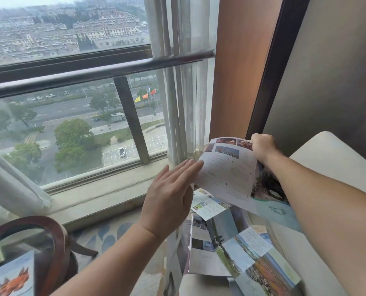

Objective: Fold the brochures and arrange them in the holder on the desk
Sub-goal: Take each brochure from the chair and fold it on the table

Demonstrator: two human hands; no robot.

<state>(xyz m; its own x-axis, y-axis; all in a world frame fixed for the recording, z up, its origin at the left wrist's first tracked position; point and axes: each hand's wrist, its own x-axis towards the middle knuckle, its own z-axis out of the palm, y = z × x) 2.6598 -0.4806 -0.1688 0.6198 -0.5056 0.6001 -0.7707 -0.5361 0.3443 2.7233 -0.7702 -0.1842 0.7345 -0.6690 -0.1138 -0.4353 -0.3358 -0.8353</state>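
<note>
Your right hand [263,148] is curled tight on the top corner of an open brochure [226,171], held up in the air just right of the big window [71,103]. Your left hand [169,195] is flat, and its fingertips touch the paper's left edge. Below and right of the window, a loose pile of brochures [231,248] lies on a cream seat [327,159]. Under the window's left side, folded brochures [15,274] sit on a round table [41,220].

a high-rise hotel-like room: big window [71,39] over a city, sheer curtain [177,28], patterned carpet [113,233], cream armchair [331,154].
</note>
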